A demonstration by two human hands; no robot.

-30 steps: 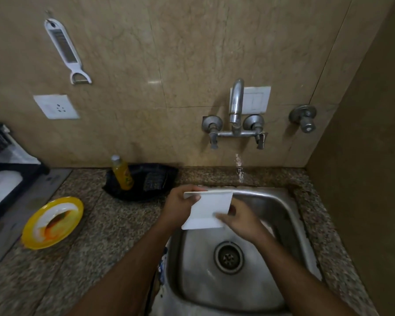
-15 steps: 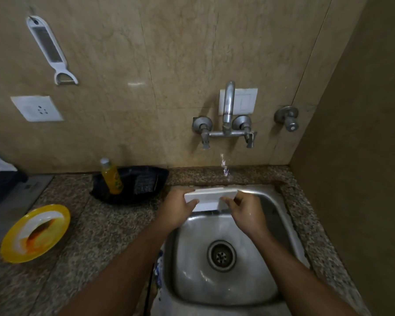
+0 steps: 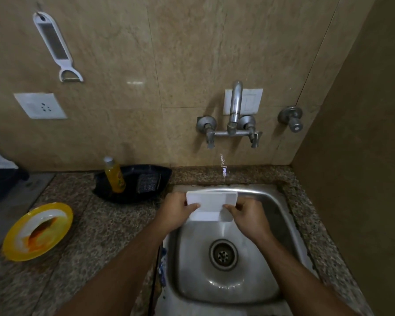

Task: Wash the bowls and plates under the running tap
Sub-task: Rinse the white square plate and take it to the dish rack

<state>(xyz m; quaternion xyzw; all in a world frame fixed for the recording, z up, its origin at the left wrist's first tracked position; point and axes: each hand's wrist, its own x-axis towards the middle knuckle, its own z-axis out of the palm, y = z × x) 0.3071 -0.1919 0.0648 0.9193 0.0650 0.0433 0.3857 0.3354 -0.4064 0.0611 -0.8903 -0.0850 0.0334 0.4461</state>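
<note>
I have one camera, on my head, wide-angle, looking forward and steeply down. My forearms enter from the bottom edge and meet just above mid-frame, close under the lens. The sink (image 3: 281, 226) fills the lower right, seen almost from straight above, its drain (image 3: 223, 254) below centre. The counter (image 3: 96, 226) runs off to the lower left. The wall (image 3: 180, 65) takes the whole upper half, facing me, with the tap (image 3: 235, 110) right of centre. Straight lines bow near the edges. No second view shares this scene.
</note>
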